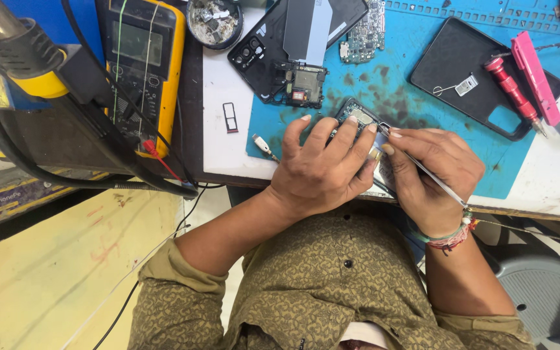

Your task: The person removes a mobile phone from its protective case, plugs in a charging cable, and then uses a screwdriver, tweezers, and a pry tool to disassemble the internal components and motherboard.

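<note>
My left hand (322,168) lies flat over a small circuit board (356,115) on the blue work mat (422,110), fingers spread and pressing it down. My right hand (432,172) pinches thin metal tweezers (422,170), whose tip meets the board next to my left fingertips. Most of the board is hidden under both hands. Just left of my left hand lies a small cable plug (264,146).
An opened black phone (293,45) with a second board (365,29) lies at the back. A black phone back (468,65), red screwdriver (515,95) and pink tool (537,76) sit right. A yellow multimeter (144,65), SIM tray (230,117), parts dish (214,23) and cables stand left.
</note>
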